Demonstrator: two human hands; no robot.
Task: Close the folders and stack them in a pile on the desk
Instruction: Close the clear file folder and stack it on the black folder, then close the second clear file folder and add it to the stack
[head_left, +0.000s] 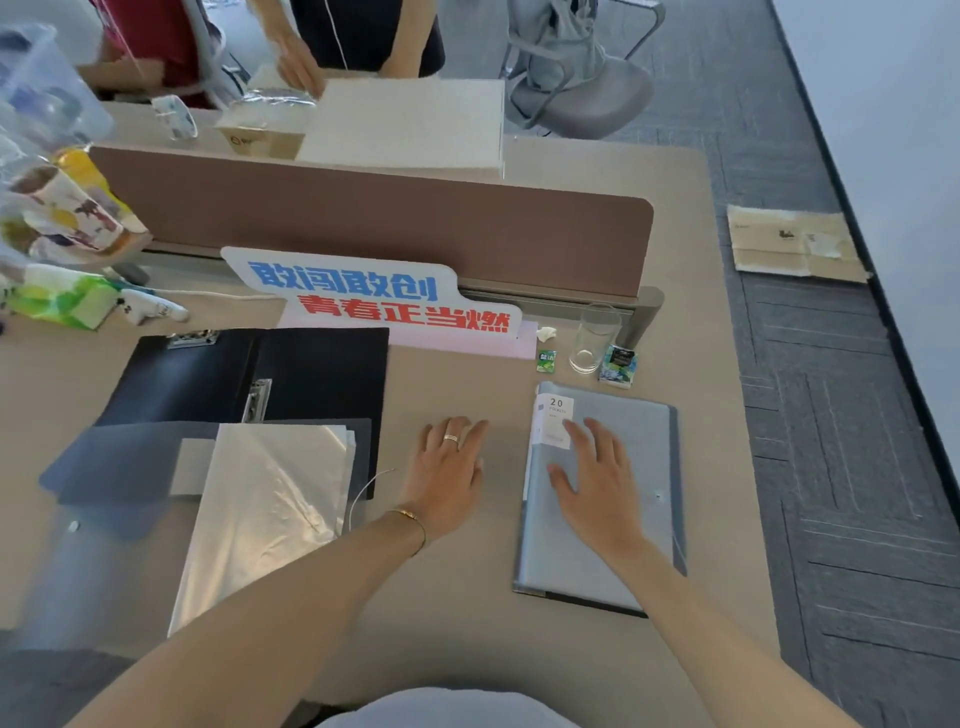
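The right hand (597, 483) is pressing flat, fingers spread wide, on the closed grey folder (613, 551), whose long side is running away from the person. The left hand (447, 467) is resting open on the desk (457, 623) just left of that folder. Further left, two folders are lying open: the clear-sleeved one (270, 509), then the black one (311, 374) beyond, nearer the left hand.

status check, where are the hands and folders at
Right hand flat on closed grey folder. Left hand open on desk. Black clip folder, clear-sleeve folder open. Nothing blocking.
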